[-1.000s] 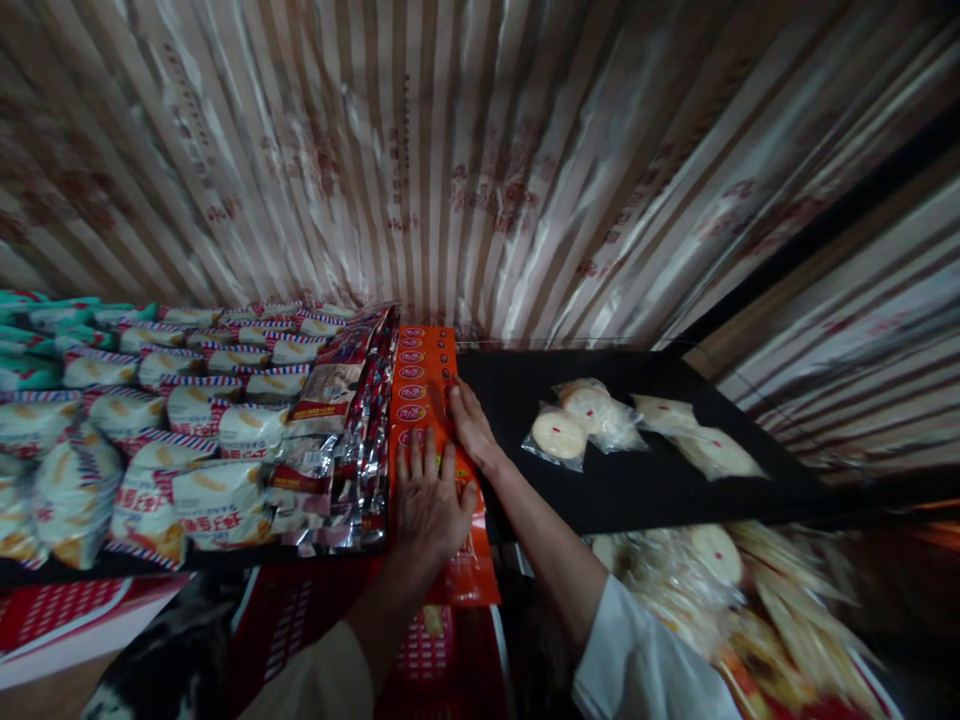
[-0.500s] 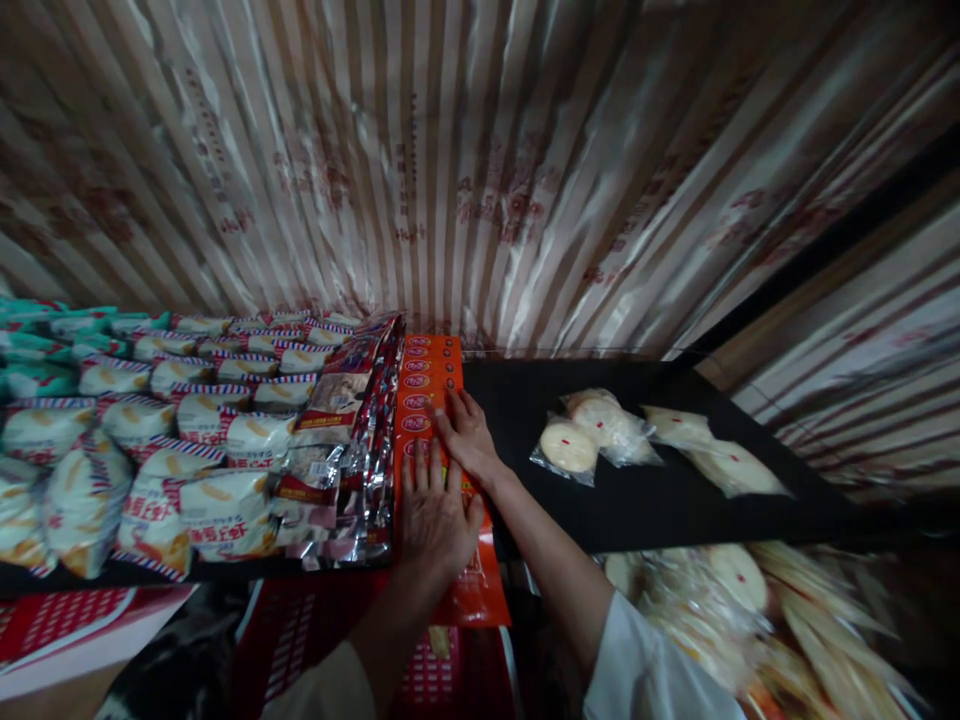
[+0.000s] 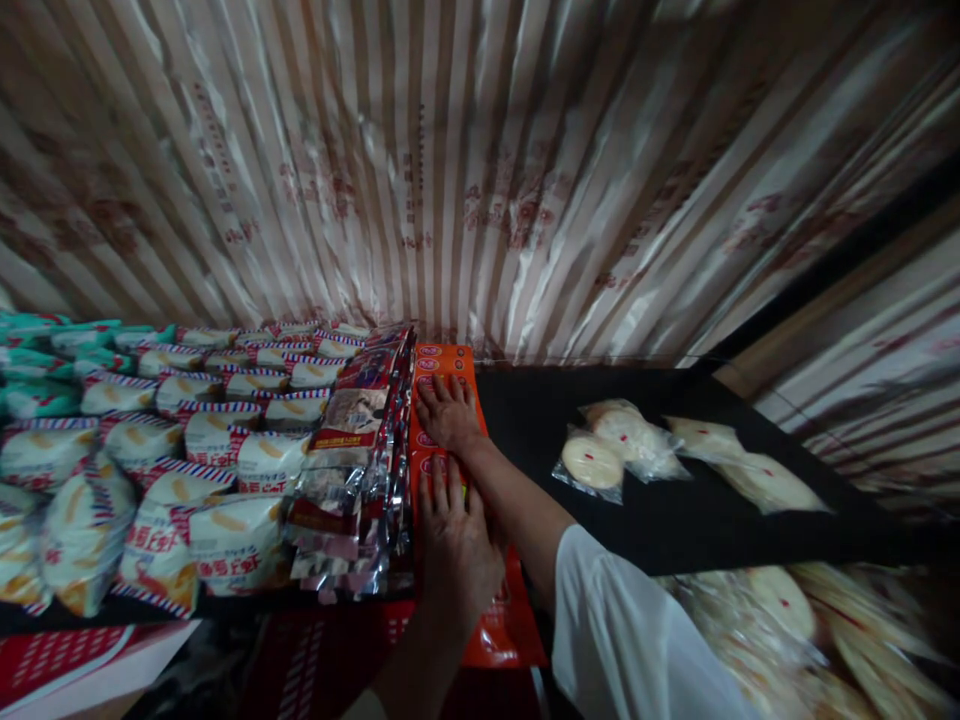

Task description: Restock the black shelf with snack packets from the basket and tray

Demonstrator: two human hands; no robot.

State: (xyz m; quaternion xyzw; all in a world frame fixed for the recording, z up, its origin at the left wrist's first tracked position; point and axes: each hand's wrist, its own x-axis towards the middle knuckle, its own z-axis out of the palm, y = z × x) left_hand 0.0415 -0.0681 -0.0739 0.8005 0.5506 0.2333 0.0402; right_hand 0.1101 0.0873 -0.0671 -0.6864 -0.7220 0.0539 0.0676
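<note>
- Orange strip of packets (image 3: 501,632) lay lengthwise on the black shelf (image 3: 517,410), right against the row of dark red and silver packets (image 3: 349,430); its near end hung out past the shelf's front edge, above a red basket (image 3: 292,655).
- Right hand (image 3: 450,412) rested palm down near the strip's far end, fingers loosely spread, gripping nothing that showed.
- Left hand (image 3: 457,545) lay flat on the nearer half, fingers nearly straight; its palm side was hidden, so could not tell whether the thumb pinched an edge.
- Done, by my reading: strip laid down and lined up with its neighbours; the plump white bags (image 3: 240,545) and teal bags (image 3: 45,400) already stood in rows to the left.
- Left, as I judged it: smoothing the strip and settling the overhanging end. Bagged pale rounds (image 3: 592,462) lay loose on the shelf's right side.
- Against half a second earlier: right hand had slid farther up and across the strip, covering more of its printed ovals; left hand about where it was.
</note>
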